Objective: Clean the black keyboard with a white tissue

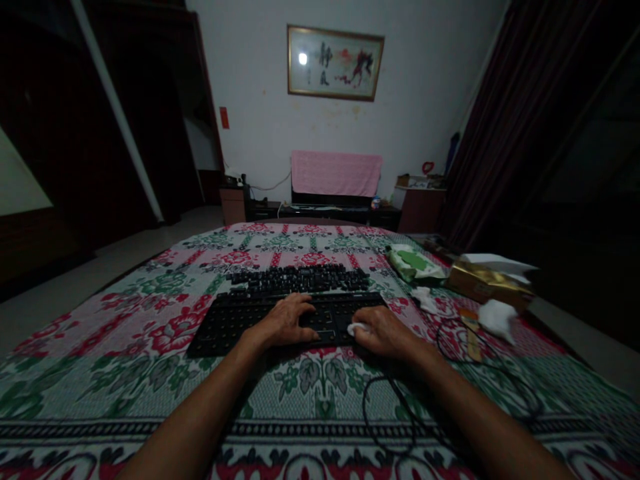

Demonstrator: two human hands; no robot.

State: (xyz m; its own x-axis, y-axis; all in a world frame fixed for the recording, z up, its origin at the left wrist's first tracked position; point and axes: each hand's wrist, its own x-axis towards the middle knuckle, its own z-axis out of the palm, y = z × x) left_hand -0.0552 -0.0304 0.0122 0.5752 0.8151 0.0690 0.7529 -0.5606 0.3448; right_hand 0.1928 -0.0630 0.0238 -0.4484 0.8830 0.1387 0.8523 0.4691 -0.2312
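A black keyboard (pixel 225 327) with its keycaps off lies flat on the patterned cloth in front of me. My left hand (pixel 293 319) rests on its middle, fingers apart and holding nothing. Over the keyboard's right part, my right hand (pixel 380 331) is closed round a small white tissue wad (pixel 359 328), pressed to the keyboard or just above it; I cannot tell which. Behind the keyboard's far edge, several loose black keycaps (pixel 300 277) lie in a long spread. A black cable (pixel 367 413) loops on the cloth near my right forearm.
To the right lie a green and white wipes pack (pixel 413 263), a gold tissue box (pixel 483 283), crumpled white tissues (pixel 497 317) and a flat wooden-handled brush (pixel 471 333). The flowered cloth (pixel 150 333) covers the table. Beyond stands a low cabinet with a pink towel (pixel 336 173) above it.
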